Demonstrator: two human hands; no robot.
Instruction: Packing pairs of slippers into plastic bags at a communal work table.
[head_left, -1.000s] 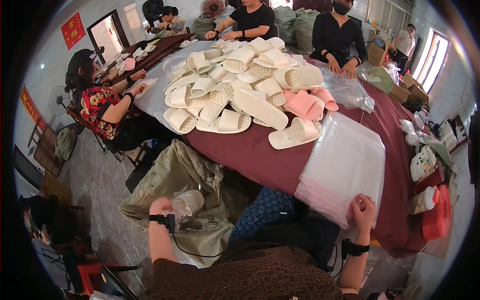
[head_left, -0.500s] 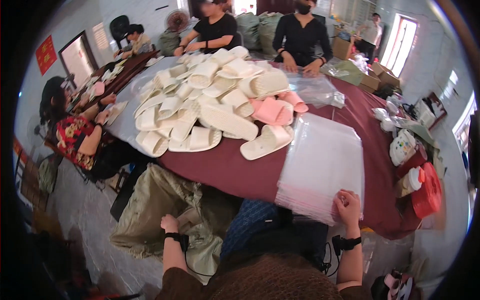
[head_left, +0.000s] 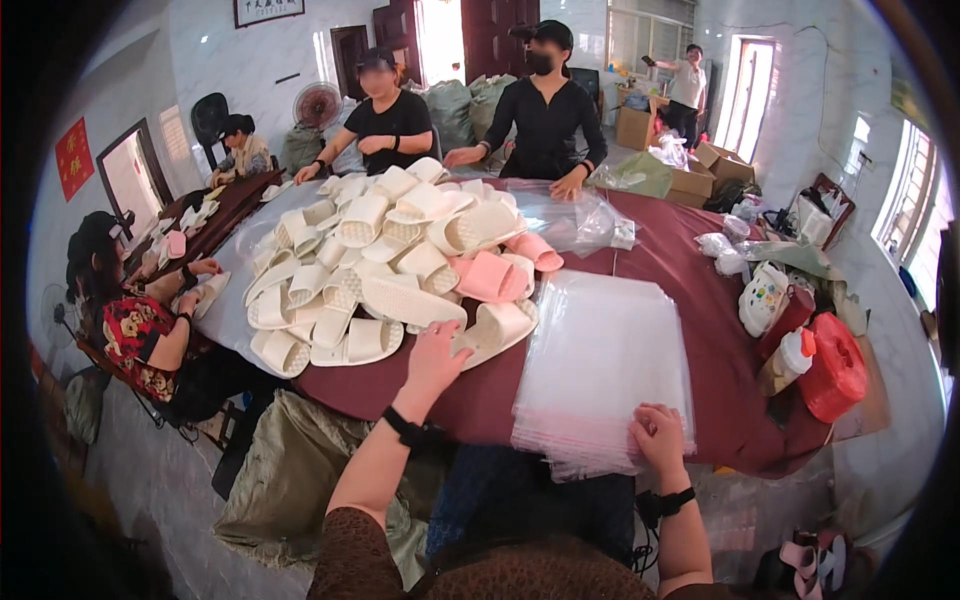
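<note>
A big heap of cream slippers [head_left: 380, 260], with a few pink ones [head_left: 490, 275] among them, lies on the dark red table [head_left: 690, 260]. My left hand [head_left: 437, 358] reaches out over the table's near edge and touches a cream slipper [head_left: 495, 330] at the front of the heap; its fingers are spread. My right hand [head_left: 657, 432] rests on the near corner of a stack of clear plastic bags [head_left: 605, 355], fingers curled on the top sheets. Both wrists wear dark bands.
Several people work round the table: one at the left [head_left: 130, 320], two at the far side [head_left: 545, 110]. A red container [head_left: 835, 365] and a white bottle [head_left: 785, 360] stand at the right edge. An olive sack [head_left: 290, 480] hangs below the near edge. Cardboard boxes [head_left: 700, 170] sit behind.
My left hand has risen from beside the olive sack up to the slipper heap. The view has tilted up toward the table. My right hand stays on the bag stack.
</note>
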